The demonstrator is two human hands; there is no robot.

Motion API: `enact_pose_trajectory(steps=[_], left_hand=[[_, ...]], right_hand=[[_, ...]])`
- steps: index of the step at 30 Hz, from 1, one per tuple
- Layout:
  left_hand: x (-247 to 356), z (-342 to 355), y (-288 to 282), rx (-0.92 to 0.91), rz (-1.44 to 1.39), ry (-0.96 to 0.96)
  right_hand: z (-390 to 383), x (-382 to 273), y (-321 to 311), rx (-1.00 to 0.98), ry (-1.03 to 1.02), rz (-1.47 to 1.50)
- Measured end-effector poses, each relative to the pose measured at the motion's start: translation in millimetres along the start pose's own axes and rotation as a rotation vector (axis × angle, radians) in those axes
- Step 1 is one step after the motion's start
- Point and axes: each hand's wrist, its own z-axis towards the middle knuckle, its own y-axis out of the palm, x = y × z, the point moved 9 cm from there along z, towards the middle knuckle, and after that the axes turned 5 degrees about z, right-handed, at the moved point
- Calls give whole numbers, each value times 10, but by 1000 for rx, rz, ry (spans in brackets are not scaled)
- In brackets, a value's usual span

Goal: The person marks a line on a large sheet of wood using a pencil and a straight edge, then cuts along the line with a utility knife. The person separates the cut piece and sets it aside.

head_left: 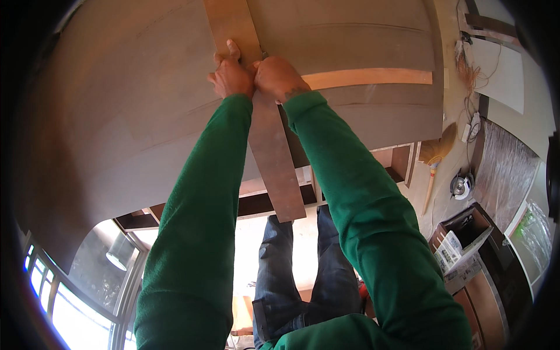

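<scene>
A broad grey-brown board [146, 116] fills the upper part of the view and lies flat on a dark frame [256, 205], serving as the table, with a pale floor [449, 111] running along its right edge. On it lies a long narrow wooden strip [269, 140], running from the far edge down past the near edge, where its end overhangs the frame. Both hands meet on this strip, well toward its far end. The left hand [230, 73] presses on the strip's left edge with the fingers bent and the thumb laid up along the wood. The right hand [277, 76] sits just beside it, touching it, knuckles up and fingers curled down over the strip's right edge; whether they grip anything under them cannot be seen. Green sleeves [350, 192] cover both forearms and hide part of the strip and the board. Right of the strip, a lighter orange-brown band [373, 76] crosses the board sideways. Below the strip's near end, the person's legs in blue jeans [291, 280] stand on the floor. Farther right of the strip, off the board, a broom [437, 157] lies on the floor, with a circular saw [461, 185] just beyond it and tangled cords [469, 81] above. A dark open box [466, 233] holding papers sits lower right. Lower left of the strip is a window [64, 291].
</scene>
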Motion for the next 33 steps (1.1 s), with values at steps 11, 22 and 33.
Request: enact_pose_trajectory(steps=[11, 22, 33], left_hand=[[-157, 151, 191, 61, 14, 126], [166, -34, 214, -21, 25, 145], [13, 3, -36, -6, 39, 7]], right_hand=[[-1243, 741, 102, 257, -90, -56], [-1191, 3651, -3621, 1074, 189, -109], [-1603, 2071, -4051, 873, 50, -44]])
